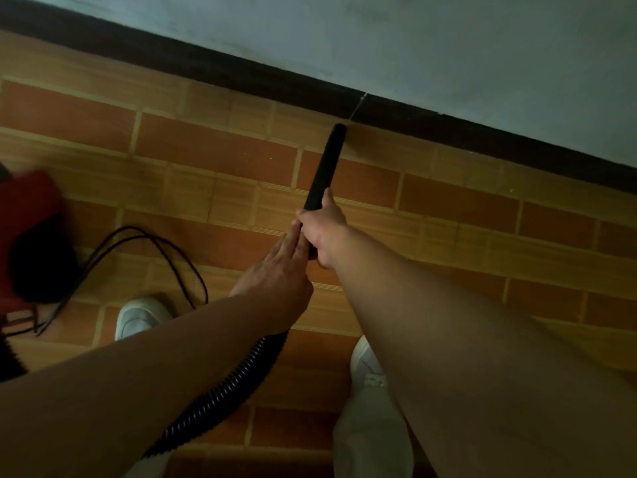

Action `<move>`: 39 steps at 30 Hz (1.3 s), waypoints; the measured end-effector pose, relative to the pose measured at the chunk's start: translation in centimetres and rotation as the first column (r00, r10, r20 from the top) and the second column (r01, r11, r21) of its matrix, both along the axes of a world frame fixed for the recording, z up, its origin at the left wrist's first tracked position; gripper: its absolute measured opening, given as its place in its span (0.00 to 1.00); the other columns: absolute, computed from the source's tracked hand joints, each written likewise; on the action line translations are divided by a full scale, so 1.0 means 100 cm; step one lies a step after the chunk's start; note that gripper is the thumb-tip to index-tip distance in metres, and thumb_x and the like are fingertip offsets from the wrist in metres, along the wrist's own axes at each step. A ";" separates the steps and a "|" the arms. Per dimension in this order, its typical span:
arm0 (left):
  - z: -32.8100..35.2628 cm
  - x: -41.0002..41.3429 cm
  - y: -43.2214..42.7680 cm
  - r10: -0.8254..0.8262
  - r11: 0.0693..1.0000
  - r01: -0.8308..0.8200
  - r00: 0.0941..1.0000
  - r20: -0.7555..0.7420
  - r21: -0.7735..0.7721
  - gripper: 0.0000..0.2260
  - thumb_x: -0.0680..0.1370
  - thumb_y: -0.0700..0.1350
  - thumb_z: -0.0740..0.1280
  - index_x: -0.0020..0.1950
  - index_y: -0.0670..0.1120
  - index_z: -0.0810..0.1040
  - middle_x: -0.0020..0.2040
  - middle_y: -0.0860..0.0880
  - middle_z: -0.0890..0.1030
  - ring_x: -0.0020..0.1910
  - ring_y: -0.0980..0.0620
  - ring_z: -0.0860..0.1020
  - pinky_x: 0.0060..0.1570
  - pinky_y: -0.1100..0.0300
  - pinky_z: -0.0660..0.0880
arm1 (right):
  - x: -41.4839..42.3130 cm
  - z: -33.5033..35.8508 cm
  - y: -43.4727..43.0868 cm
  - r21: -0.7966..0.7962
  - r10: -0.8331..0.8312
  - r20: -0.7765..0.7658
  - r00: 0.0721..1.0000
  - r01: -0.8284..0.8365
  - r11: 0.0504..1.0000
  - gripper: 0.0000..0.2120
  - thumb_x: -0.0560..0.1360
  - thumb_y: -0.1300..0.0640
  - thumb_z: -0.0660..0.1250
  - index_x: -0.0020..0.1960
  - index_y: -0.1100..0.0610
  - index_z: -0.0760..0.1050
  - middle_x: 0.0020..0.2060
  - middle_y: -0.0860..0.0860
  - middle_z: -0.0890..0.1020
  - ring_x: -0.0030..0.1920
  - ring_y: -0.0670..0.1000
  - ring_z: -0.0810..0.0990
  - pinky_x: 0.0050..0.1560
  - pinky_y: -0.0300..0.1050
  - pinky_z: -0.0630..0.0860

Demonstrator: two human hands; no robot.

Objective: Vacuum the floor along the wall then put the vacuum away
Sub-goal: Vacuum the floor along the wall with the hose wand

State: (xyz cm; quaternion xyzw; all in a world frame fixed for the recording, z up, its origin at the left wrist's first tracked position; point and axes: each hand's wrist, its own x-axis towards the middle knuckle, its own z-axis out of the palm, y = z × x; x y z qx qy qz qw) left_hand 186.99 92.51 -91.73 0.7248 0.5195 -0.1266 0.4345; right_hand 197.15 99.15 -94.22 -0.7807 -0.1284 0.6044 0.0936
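A black vacuum tube (326, 165) points away from me, its tip touching the floor right at the dark skirting board (241, 75) under the pale wall (448, 46). My right hand (322, 229) grips the tube's near end, thumb along the top. My left hand (281, 270) lies just behind it with straight fingers resting along the tube where the ribbed black hose (227, 391) joins; what its palm holds is hidden. The hose runs back under my left forearm. The red and black vacuum body (31, 236) sits blurred at the left edge.
The floor is orange and tan brick-pattern tile (465, 215). A black power cord (162, 250) loops on the floor between the vacuum body and my left white shoe (141, 315). My right white shoe (367, 365) stands below the right arm.
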 end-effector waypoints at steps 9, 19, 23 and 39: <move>0.000 0.067 -0.008 -0.122 0.992 0.121 0.992 0.026 0.025 0.34 0.83 0.49 0.54 0.80 0.49 0.34 0.80 0.50 0.34 0.80 0.52 0.48 0.75 0.52 0.60 | 0.079 -0.001 -0.017 -0.011 -0.082 0.041 0.996 0.083 0.996 0.37 0.84 0.54 0.64 0.82 0.36 0.45 0.76 0.52 0.69 0.71 0.59 0.73 0.70 0.62 0.73; -0.005 0.094 -0.002 -0.161 0.986 0.157 0.983 0.086 0.054 0.33 0.82 0.49 0.55 0.80 0.49 0.37 0.81 0.48 0.38 0.80 0.51 0.47 0.77 0.52 0.57 | 0.112 0.006 -0.014 -0.044 -0.135 0.055 0.989 0.137 0.990 0.37 0.84 0.53 0.63 0.82 0.36 0.44 0.75 0.53 0.71 0.69 0.59 0.75 0.68 0.62 0.74; -0.005 0.084 -0.001 -0.128 0.991 0.124 0.989 0.070 0.051 0.34 0.82 0.48 0.56 0.80 0.49 0.38 0.81 0.49 0.38 0.80 0.52 0.48 0.76 0.52 0.58 | 0.099 0.008 -0.011 -0.049 -0.139 0.051 0.989 0.142 0.989 0.37 0.84 0.53 0.64 0.82 0.35 0.43 0.74 0.52 0.71 0.68 0.60 0.76 0.67 0.63 0.75; 0.012 0.053 0.005 -0.073 0.996 0.071 0.997 0.032 0.044 0.34 0.82 0.48 0.55 0.80 0.50 0.36 0.80 0.50 0.35 0.80 0.52 0.47 0.76 0.53 0.59 | 0.065 0.019 0.000 -0.043 -0.043 -0.046 0.998 0.041 0.998 0.37 0.84 0.54 0.63 0.82 0.36 0.44 0.77 0.52 0.68 0.71 0.58 0.73 0.70 0.60 0.72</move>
